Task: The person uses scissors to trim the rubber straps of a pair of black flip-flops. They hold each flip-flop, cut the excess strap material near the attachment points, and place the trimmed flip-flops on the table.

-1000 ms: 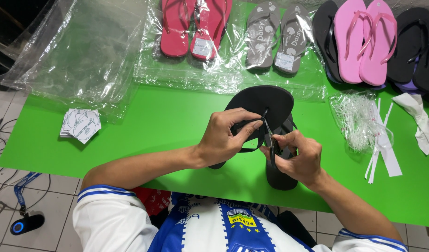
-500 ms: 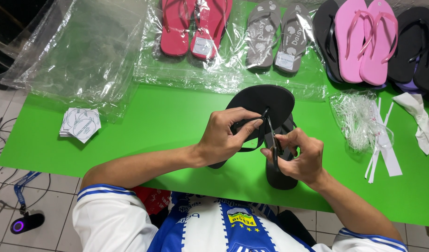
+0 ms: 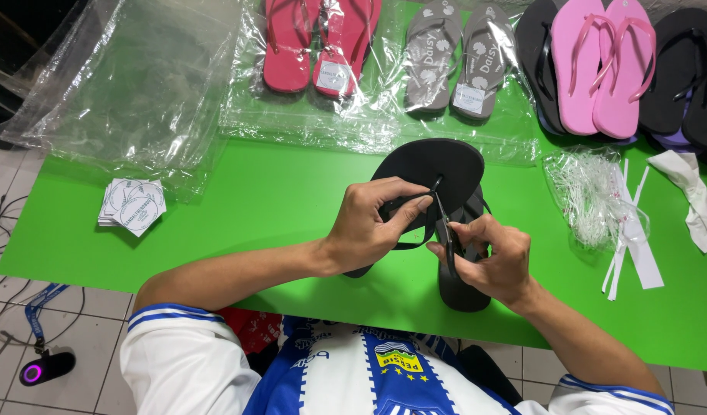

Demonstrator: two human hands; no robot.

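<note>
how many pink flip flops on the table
2: the pink flip flops lie side by side on the green table, upper right, atop black ones; others may be hidden.

On the table [image 3: 215, 207], two flip-flops [image 3: 438, 169] lie at the near middle, one partly over the other, under both hands [image 3: 438, 230]. Behind them a row of bagged sandal pairs [image 3: 453, 61] runs along the far edge. A stack of tags [image 3: 132, 205] sits left, plastic ties [image 3: 592, 196] right

black sandal [image 3: 463, 288] half under hands
</note>
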